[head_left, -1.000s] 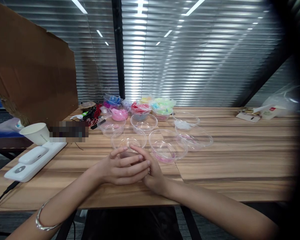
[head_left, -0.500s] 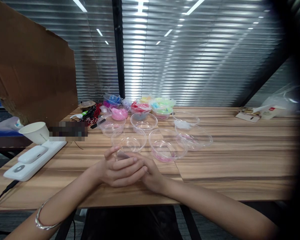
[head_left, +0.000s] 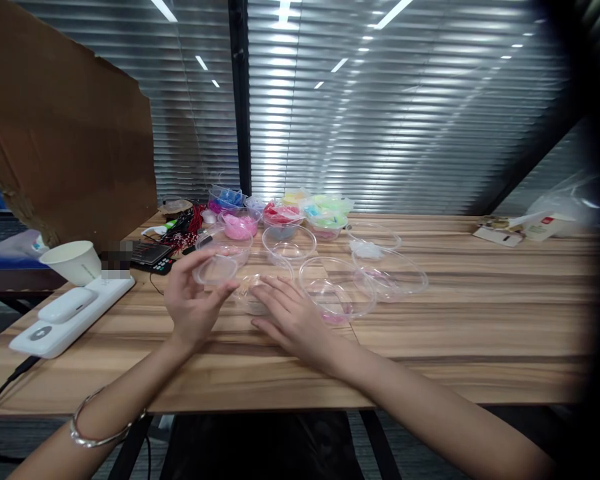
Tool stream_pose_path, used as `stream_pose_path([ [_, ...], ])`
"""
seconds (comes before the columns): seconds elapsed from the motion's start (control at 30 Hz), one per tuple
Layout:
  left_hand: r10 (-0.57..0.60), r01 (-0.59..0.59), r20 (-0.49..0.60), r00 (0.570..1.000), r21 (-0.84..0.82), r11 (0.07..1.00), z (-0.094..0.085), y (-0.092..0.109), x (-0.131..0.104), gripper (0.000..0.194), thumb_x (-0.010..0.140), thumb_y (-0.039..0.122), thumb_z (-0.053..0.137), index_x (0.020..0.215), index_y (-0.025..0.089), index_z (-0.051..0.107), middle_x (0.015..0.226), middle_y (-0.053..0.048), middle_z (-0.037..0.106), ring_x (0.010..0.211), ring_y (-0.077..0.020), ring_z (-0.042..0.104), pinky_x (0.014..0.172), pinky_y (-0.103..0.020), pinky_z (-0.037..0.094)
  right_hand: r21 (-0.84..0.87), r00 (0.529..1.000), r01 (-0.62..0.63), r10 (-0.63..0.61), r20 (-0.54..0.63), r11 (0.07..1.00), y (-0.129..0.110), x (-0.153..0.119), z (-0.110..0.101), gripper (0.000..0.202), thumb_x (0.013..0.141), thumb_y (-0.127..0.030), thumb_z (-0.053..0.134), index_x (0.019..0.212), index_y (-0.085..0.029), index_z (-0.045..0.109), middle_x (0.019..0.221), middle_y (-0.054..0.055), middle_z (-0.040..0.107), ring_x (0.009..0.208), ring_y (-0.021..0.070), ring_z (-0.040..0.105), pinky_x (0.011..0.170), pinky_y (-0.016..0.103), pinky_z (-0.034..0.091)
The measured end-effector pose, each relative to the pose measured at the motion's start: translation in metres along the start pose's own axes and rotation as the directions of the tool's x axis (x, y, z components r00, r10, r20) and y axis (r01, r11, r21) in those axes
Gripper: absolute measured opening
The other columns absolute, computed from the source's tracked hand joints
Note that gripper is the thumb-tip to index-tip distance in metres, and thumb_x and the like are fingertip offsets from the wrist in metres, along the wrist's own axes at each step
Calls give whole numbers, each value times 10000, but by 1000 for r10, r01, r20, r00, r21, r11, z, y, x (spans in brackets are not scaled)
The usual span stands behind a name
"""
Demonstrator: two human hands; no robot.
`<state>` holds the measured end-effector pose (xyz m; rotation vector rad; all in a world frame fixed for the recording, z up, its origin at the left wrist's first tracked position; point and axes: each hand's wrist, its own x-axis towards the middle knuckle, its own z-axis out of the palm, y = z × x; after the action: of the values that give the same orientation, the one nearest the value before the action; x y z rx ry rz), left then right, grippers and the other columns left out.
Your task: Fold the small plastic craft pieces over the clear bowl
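Note:
My left hand (head_left: 193, 300) is raised at the near left of the clear bowls, thumb and index finger curved apart. A thin, see-through plastic piece (head_left: 217, 271) appears between them; its exact kind cannot be made out. My right hand (head_left: 293, 317) reaches over the nearest clear bowl (head_left: 253, 305), fingers stretched out together and fingertips at or inside its rim. Whatever lies under those fingertips is hidden. Just right of this hand stands another clear bowl (head_left: 337, 293) with some pink bits in the bottom.
More clear bowls (head_left: 390, 283) stand behind, near tubs of pink (head_left: 239, 227), red (head_left: 282, 213) and green (head_left: 330, 212) material. At left are a power strip (head_left: 75, 317), a paper cup (head_left: 73, 263) and a cardboard box (head_left: 75, 140). A small carton (head_left: 499, 233) lies far right.
My hands were together over the near bowl, a greyish piece between them. They have separated: the left moved left and up, and the right spread its fingers over the bowl.

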<state>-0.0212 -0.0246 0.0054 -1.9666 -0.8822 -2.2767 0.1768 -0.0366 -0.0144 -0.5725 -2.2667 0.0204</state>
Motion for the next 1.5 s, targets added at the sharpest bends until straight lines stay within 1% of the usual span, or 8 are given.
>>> stream_pose_path([
  [0.23,-335,357,137,932,-186,916,5,-9,6,485,731,416,774,1122,226,559,1077,-81,682,1027,-225,662,910,-380,528,85,998,68,-67,-12,994,-3,-1,-10,378,1004,-326,363,933,-136,682,731,69,669,699,188,600,665,325,468],
  [0.4,-515,582,333,790,-146,800,9,-9,6,507,657,394,826,1065,202,593,1094,-92,672,1068,-242,637,952,-398,495,262,955,-277,235,180,924,-8,3,-24,457,1019,-293,315,756,-157,665,569,3,592,524,120,551,555,250,413],
  [0.57,-608,719,458,649,-106,687,14,-2,0,472,720,380,777,1083,188,544,1097,-92,659,1088,-243,618,918,-376,494,182,839,-322,191,509,929,-7,29,-39,162,916,-263,556,1010,-195,670,973,35,698,834,159,633,716,250,436],
  [0.7,-612,731,479,629,-97,675,16,-1,-5,442,716,365,776,1054,184,555,1061,-64,633,1049,-218,608,925,-353,475,12,675,-143,88,733,990,-5,48,-33,214,874,-310,569,950,-141,677,955,104,693,790,207,635,658,279,430],
  [0.77,-606,730,492,625,-93,678,16,-2,-6,432,713,352,777,1047,180,563,1027,-53,629,1025,-205,602,938,-349,463,-25,644,-75,68,762,997,-4,53,-24,216,866,-270,540,928,-107,667,887,127,689,708,207,622,598,284,409],
  [0.93,-613,729,483,625,-82,679,18,-3,-9,442,719,347,772,1062,178,548,993,-41,613,1002,-193,593,930,-344,461,49,635,4,-41,772,999,4,55,-4,348,820,-203,560,1134,-55,584,1010,183,664,751,222,608,606,299,428],
  [1.17,-637,754,491,595,-66,654,18,-6,-10,477,741,387,752,1113,179,537,1105,-76,616,1078,-221,587,995,-380,429,281,578,89,-279,767,956,6,63,-8,159,808,-54,536,910,-118,640,965,73,653,829,153,555,746,239,439],
  [1.5,-618,774,599,510,-5,634,15,3,1,503,770,405,719,1193,185,555,1202,-101,602,1147,-261,554,984,-399,427,313,622,114,-314,718,943,4,60,-14,160,803,-6,496,752,-135,574,740,-1,580,610,92,424,567,231,330],
])
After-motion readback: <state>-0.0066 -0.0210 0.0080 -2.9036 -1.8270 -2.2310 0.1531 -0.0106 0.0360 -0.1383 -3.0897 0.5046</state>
